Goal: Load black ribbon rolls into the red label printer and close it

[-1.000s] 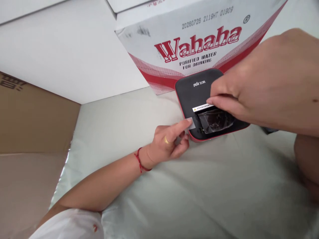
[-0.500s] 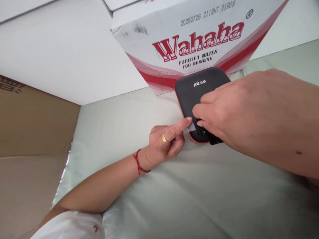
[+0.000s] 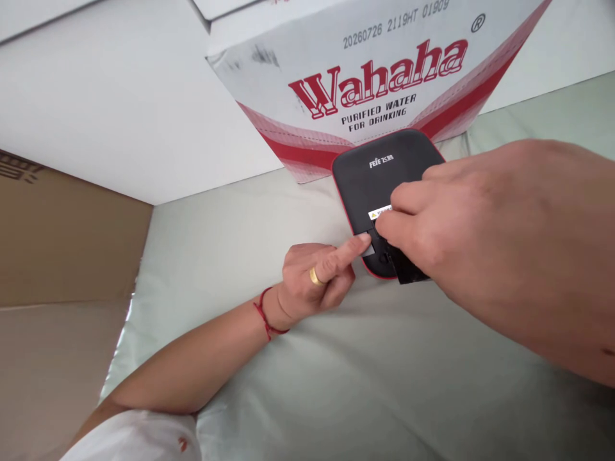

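A flat black device [image 3: 372, 182] with a red rim and white "FEIE" lettering lies on the pale green sheet against a cardboard box. My left hand [image 3: 317, 278], with a gold ring and a red wrist cord, is curled with its index finger stretched out, pinning a small grey tab [image 3: 369, 248] at the device's near left edge. My right hand [image 3: 480, 234] lies over the device's front, its fingertips pinched close to the left fingertip beside a small white warning label [image 3: 378, 212]. What they pinch is hidden. A dark piece [image 3: 408, 272] shows under the right hand.
A white and red "Wahaha" water carton [image 3: 365, 77] stands just behind the device. A brown cardboard box [image 3: 62, 243] fills the left side. White wall lies behind. The pale green sheet [image 3: 336, 384] spreads toward me.
My right hand has come down and left from the device's top over its open front, which it now covers, to meet the left fingertip. The left hand has stayed on the tab.
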Demonstrator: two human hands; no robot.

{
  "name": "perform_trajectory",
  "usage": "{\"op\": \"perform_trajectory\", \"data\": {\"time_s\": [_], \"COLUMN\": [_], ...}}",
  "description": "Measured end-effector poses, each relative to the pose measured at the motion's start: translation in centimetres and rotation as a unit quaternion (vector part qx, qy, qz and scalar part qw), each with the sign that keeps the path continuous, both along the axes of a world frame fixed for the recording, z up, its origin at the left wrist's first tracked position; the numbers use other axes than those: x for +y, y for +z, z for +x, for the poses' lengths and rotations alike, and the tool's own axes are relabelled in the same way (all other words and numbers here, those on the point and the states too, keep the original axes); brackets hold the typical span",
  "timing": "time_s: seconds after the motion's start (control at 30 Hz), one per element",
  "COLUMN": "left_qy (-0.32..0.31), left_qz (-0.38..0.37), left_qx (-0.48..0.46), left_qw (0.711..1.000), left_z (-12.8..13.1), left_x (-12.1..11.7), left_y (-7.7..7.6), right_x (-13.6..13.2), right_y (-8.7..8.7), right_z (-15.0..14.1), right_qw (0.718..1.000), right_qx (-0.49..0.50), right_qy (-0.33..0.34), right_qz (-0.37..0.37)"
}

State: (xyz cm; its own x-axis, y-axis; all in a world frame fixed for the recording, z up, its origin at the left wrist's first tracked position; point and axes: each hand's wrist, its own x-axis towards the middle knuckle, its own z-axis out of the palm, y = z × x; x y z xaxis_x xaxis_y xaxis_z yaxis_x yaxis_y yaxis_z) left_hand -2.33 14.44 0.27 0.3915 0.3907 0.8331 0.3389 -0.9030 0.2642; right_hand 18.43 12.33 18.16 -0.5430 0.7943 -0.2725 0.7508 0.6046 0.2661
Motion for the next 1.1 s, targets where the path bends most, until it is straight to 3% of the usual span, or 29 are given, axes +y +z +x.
{"op": "perform_trajectory", "data": {"time_s": [0.17,0.4,0.5,0.6,0.7,0.8,0.93,1.1], "left_qy": [-0.014,-0.048,-0.056,-0.033,-0.025,-0.039,-0.048,-0.02], "left_qz": [-0.038,-0.072,-0.082,-0.096,-0.093,-0.09,-0.083,-0.071], "left_qx": [-0.059,-0.085,-0.084,-0.047,-0.028,-0.035,-0.025,0.009], "left_qw": [0.997,0.993,0.991,0.994,0.995,0.995,0.995,0.997], "left_z": [0.5,0.6,0.5,0.3,0.1,0.1,0.0,-0.2], "left_x": [-0.2,-0.2,-0.4,-0.7,-0.8,-0.7,-0.5,-0.6], "left_y": [-0.1,0.2,0.2,0.2,0.3,0.2,0.2,0.2], "right_x": [-0.3,-0.9,1.5,5.9,9.3,9.9,9.0,9.2], "right_y": [-0.2,0.4,-0.7,-3.1,-4.9,-4.9,-4.4,-4.7], "right_z": [0.3,0.1,0.1,0.3,0.7,0.6,0.2,0.3], "right_qw": [0.998,0.999,0.999,0.998,0.99,0.984,0.981,0.984], "right_qx": [-0.033,-0.031,-0.026,0.029,0.088,0.083,0.039,0.095], "right_qy": [0.046,0.031,0.006,-0.047,-0.077,-0.095,-0.146,-0.116], "right_qz": [0.042,0.01,0.017,0.0,-0.078,-0.122,-0.124,-0.095]}}
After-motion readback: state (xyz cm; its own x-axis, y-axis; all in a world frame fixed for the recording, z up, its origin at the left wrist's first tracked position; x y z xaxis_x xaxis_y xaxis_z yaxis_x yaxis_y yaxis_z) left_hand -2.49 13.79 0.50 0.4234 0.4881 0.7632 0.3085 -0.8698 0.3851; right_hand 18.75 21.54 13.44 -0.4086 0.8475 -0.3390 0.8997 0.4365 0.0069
